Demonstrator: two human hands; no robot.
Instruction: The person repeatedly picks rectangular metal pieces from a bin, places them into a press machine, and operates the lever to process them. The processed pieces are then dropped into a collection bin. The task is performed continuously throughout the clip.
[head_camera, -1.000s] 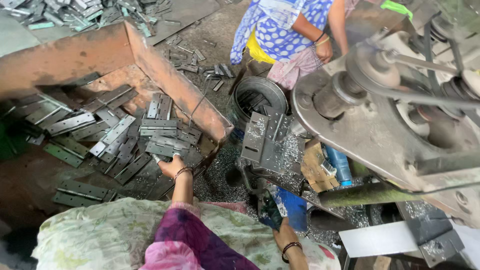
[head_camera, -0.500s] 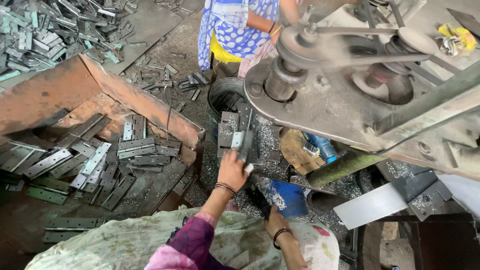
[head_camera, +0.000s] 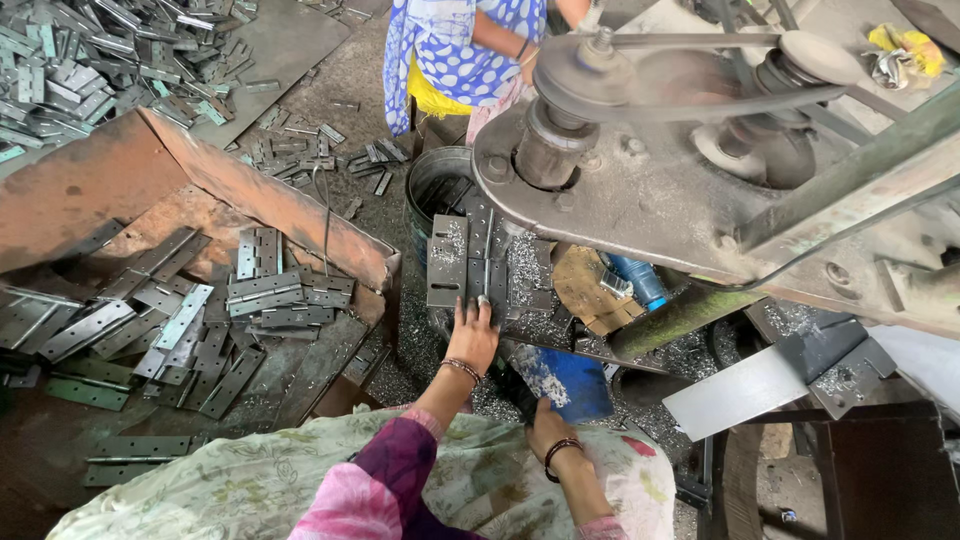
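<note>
Grey flat steel hinge strip (head_camera: 487, 270) lies lengthwise on machine bed among shavings, beside second grey plate (head_camera: 447, 258). My left hand (head_camera: 473, 335) flat at strip's near end, fingers (head_camera: 462, 312) spread, pressing. I judge: push straight, keep fingertips clear of grey belt-driven press (head_camera: 640, 170). Right hand (head_camera: 548, 425) low beside blue container (head_camera: 565, 380); cannot tell its fingers. Rusty tray of hinges (head_camera: 260, 290) at left.

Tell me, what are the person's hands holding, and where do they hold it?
The left hand lies flat on the near end of a grey metal strip on the machine, fingers on top. The right hand is low by a blue container; its grip cannot be told.
</note>
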